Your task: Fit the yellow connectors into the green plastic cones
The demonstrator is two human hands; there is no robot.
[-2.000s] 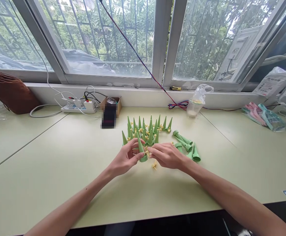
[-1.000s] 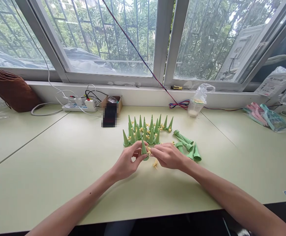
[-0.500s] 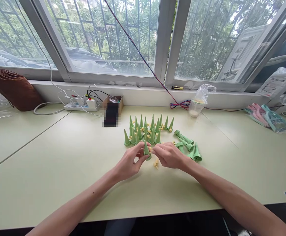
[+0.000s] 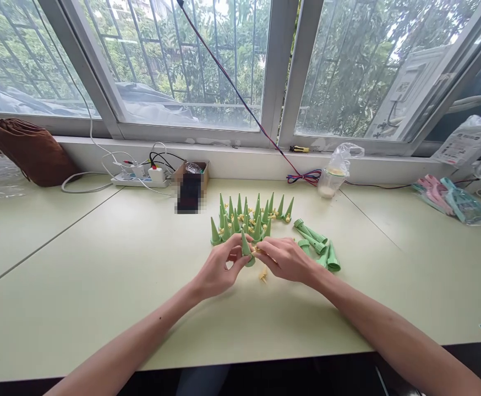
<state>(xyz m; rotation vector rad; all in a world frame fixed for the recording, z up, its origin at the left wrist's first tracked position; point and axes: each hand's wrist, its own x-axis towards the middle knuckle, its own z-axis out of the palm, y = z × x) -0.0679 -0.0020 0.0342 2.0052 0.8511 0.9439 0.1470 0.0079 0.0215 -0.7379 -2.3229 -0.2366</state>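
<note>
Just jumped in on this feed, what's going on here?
A person's left hand holds a green cone, tip up, while the right hand works at a small yellow piece by its side; whether it pinches that piece is hard to tell. Beyond the hands, a cluster of standing cones with yellow pieces among them is on the table. Several loose cones lie to the right, and a spare yellow piece lies nearer the person.
</note>
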